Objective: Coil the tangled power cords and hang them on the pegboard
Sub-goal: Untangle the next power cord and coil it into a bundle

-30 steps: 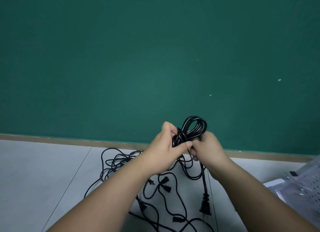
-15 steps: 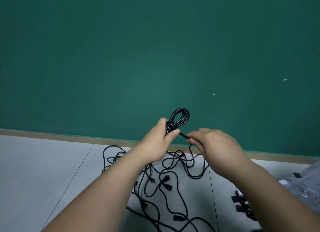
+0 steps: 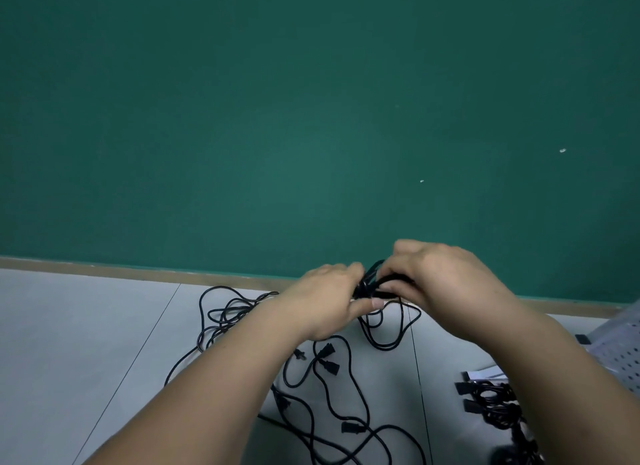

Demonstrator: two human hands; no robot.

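Floor is meeting wall at 12 o'clock. I am seeing open tile lying at 9; pegboard and a coiled bundle are crowding 4. Against half a second ago, the right hand is now covering the coil, whose loop was standing clear. Both hands are meeting palm-down at centre. The left hand is pinching the coil, thumb beneath, and the right is curling round it. Loose cords are sprawling at 6.

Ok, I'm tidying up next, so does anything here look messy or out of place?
Yes: black cords lie tangled across the floor, plugs scattered among the loops. The left hand and right hand grip one coiled cord; a finished bundle sits by the pegboard, not hung.
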